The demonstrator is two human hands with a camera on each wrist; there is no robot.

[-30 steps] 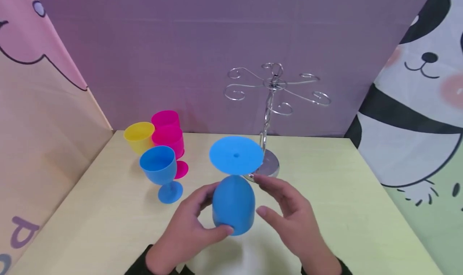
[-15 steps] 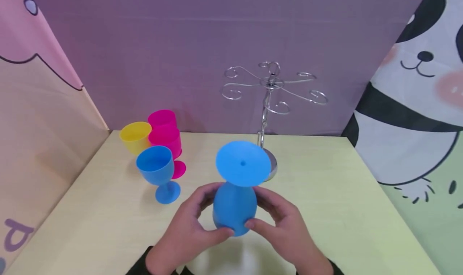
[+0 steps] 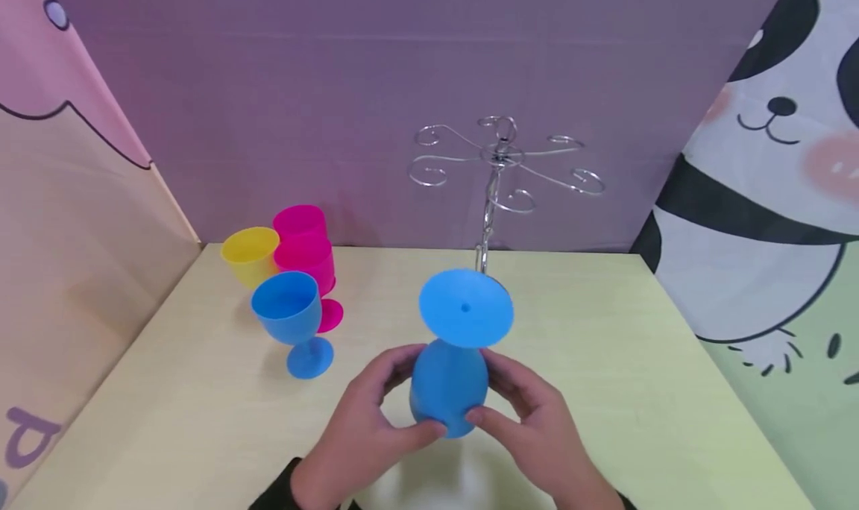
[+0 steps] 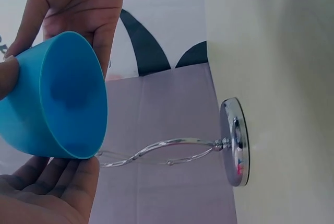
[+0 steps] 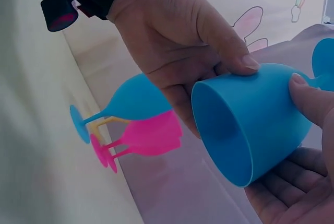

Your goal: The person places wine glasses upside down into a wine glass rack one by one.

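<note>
Upside down above the table, a blue plastic goblet [image 3: 448, 391] has its round foot at the top and its open rim facing down. My left hand [image 3: 369, 424] grips the bowl from the left, thumb on the near side. From the right, my right hand [image 3: 540, 424] also holds the bowl, its thumb close to the other one. The left wrist view looks into the hollow of the goblet [image 4: 75, 98]. In the right wrist view, both thumbs lie on the outside of the goblet [image 5: 266, 114].
At the left stand another blue goblet [image 3: 287, 320], a yellow goblet [image 3: 250, 256] and two pink goblets [image 3: 305, 260], close together. Behind the held goblet rises a silver wire rack [image 3: 491, 204] with several curled arms, its base mostly hidden. A purple backdrop [image 3: 362, 107] borders the table's far edge.
My right hand, earlier apart from the goblet with fingers spread, has closed onto its bowl. The goblet has tilted a little and shifted slightly right with both hands.
</note>
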